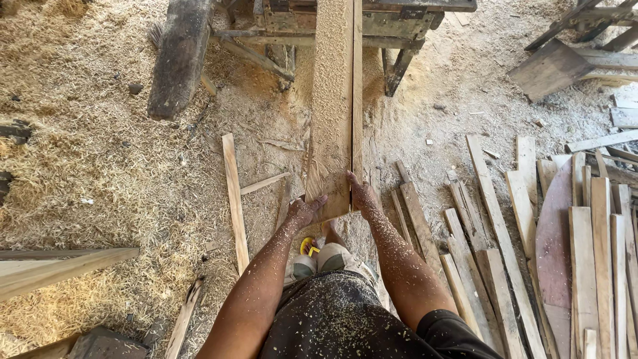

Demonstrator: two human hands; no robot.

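plank: long wooden plank (332,113), coated in sawdust, runs from the saw bench at top of view down to the person's hands. A lengthwise cut splits it into a wide left part and a thin right strip (357,100).
left hand: left hand (302,213) grips the near left corner of the plank, thumb on top, fingers under the end. Closed on the wood.
right hand: right hand (362,194) rests on the near end of the thin strip, fingers pressed along its right edge, holding it.
arms: both forearms dusted with sawdust, stretched forward.
saw bench: dark metal-and-wood saw bench (372,23) at top, far end of the plank lying on it.
log: dark log (178,56) leaning left of the bench.
floor: floor (100,166) thick with sawdust and shavings; loose slat (234,199) lies left of the plank.
offcuts: pile of boards (565,246) well to the right, stacked roughly parallel.
feet: yellow sandal (308,246) visible below the plank end.
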